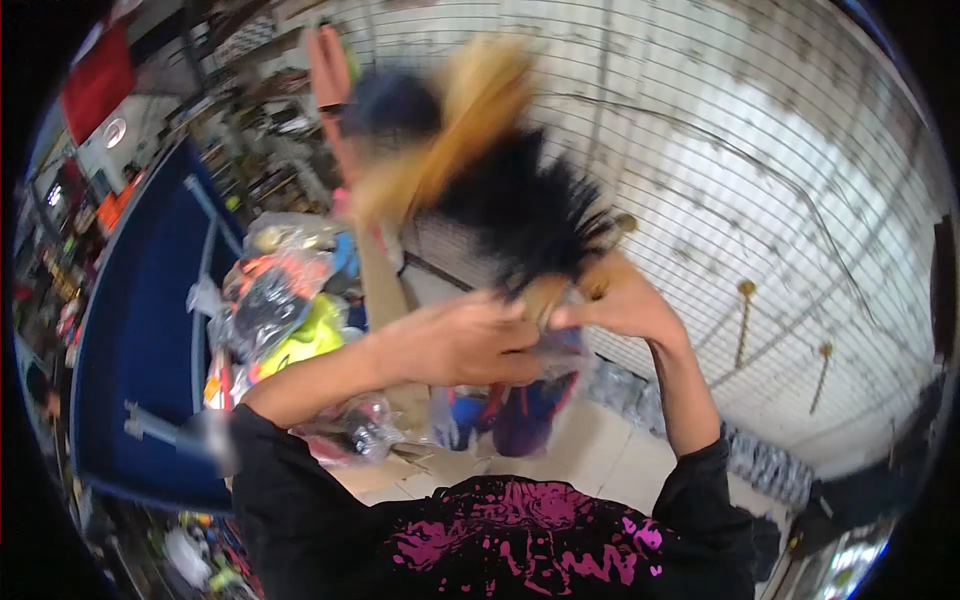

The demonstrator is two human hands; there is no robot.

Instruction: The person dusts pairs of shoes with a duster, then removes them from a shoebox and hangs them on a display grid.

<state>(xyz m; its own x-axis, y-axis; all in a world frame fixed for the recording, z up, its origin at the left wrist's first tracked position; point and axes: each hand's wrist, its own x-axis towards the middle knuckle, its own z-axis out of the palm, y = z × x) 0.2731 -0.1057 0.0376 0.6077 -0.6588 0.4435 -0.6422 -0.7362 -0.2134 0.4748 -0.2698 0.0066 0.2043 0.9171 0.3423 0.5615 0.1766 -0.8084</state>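
A black, hair-like bundle (530,215) rises from between my hands, its spiky ends smeared by motion. Blurred yellow strands (465,120) and a dark blue rounded shape (393,103) adjoin it higher up; I cannot make out what kind of thing they form. My right hand (630,305) is closed at the tan lower end of the bundle, with the thumb pointing left. My left hand (465,338) is beside it with curled fingers, and whatever they grip is hidden. Just below both hands is a clear plastic bag (515,410) with blue and red contents.
To the left, plastic-wrapped goods (280,300), orange, black and bright yellow, are heaped beside a dark blue panel (120,330) with metal brackets. A wire mesh wall (800,150) carries hanging gold-coloured pieces (745,290). Wrapped packs (770,470) line the wall's foot on the tiled floor (590,435).
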